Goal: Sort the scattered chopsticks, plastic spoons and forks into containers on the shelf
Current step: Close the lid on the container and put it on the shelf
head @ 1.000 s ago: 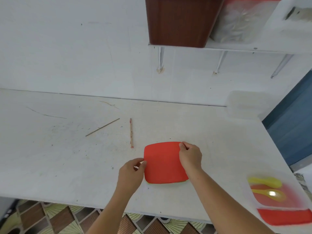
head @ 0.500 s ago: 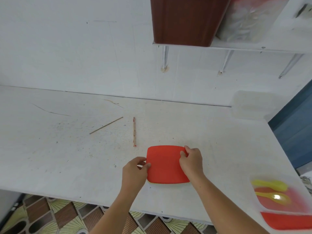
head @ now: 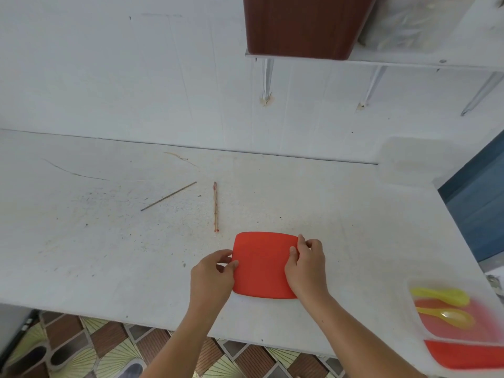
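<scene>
Item 1. Red lid (head: 263, 264): a flat rectangle with rounded corners, lying near the front edge of the white table (head: 95, 255), at 6 o'clock in your view. What lies under it cannot be told.

Item 2. Your left hand (head: 211, 276): at the lid's 9 o'clock edge, thumb and forefinger curled and pinching that edge.

Item 3. Your right hand (head: 306, 268): at the lid's 3 o'clock edge, fingers curled over it and gripping, thumb resting on the red top.

Item 4. Pale chopstick with red marks (head: 215, 207): lying flat on the table at 11 o'clock from the lid, near its far-left corner but apart from it, pointing roughly 12 to 6.

Item 5. Thin dark chopstick (head: 168, 196): at 10 o'clock from the lid, lying aslant, apart from the pale one.

Item 6. Clear tub (head: 450, 282): on the table at 4 o'clock from the lid, blurred; two yellow plastic spoons (head: 441, 296) lie inside, and a second red lid (head: 463, 356) shows at its near side.

Item 7. Translucent tub (head: 403, 162): at 2 o'clock, against the wall.

Item 8. Shelf (head: 409, 60): at 1 o'clock overhead, bearing a brown container (head: 300, 25) and, to its right, a clear container (head: 409, 23) with pale contents too blurred to name.
</scene>
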A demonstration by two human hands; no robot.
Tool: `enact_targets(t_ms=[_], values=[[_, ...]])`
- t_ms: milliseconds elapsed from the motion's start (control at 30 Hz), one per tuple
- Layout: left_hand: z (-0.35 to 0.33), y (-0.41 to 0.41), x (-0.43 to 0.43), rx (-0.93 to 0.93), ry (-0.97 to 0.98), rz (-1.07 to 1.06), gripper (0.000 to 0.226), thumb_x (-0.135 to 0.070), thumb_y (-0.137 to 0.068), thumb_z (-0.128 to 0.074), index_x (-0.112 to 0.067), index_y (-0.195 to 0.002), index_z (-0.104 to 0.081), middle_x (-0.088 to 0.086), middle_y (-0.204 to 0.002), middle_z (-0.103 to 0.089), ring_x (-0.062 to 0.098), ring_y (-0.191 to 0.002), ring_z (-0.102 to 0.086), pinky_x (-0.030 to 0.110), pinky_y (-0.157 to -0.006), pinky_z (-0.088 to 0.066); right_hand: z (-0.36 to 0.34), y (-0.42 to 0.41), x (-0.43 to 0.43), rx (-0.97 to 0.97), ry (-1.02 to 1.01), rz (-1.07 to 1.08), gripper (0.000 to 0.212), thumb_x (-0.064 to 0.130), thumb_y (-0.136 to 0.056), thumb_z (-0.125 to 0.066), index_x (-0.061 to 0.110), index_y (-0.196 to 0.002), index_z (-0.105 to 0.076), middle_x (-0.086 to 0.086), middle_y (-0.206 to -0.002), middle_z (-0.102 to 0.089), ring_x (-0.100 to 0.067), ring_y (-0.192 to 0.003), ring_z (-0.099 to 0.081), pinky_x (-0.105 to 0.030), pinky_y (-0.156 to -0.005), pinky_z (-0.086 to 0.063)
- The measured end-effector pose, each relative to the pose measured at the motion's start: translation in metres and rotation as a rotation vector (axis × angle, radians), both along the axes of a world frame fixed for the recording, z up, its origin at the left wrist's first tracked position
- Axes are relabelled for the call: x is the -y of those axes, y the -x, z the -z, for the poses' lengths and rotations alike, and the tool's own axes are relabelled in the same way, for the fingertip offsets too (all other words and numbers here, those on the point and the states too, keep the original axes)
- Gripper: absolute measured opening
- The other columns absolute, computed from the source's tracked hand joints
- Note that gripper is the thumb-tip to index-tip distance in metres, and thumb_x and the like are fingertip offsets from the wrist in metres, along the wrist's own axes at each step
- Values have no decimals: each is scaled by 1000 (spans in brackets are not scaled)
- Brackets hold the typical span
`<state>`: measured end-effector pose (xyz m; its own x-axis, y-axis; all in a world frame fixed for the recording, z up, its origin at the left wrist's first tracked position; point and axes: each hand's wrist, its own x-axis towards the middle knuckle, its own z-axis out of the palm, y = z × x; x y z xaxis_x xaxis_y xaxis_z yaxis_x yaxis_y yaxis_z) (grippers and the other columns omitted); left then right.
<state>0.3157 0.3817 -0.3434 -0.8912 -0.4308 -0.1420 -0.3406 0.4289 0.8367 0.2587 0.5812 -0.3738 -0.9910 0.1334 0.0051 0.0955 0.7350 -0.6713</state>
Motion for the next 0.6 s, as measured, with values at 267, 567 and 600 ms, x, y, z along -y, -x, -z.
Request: enact_targets(t_ms=[267,567,600], values=[[4,-3,0,7,-60,-5,23,-18,-94,-74,-32,-113,-74,-16,-95,-73,-7,-80,-65,7,-59,-48,2,-7,3,-11,-63,-7,50,20,-107,-47,3,-154,-43,-6,-125,-45,-23,-109,-45,-25,-90,-34],[13,12,0,73,-49,148,62,0,-95,-60,-48,-133,-55,-20,-112,-59,11,-77,-64,17,-59,-51,5,-5,2,73,-228,-54,52,24,-109,-37,8,-158,-35,-3,-130,-52,-23,-109,-44,-30,-87,-42],[13,17,3,111,5,235,70,-1,-95,-57,-48,-145,-45,-20,-116,-54,10,-84,-62,12,-64,-47,3,-5,3,83,-262,-64,52,24,-109,-35,8,-159,-33,-2,-131,-53,-24,-111,-45,-32,-87,-44]])
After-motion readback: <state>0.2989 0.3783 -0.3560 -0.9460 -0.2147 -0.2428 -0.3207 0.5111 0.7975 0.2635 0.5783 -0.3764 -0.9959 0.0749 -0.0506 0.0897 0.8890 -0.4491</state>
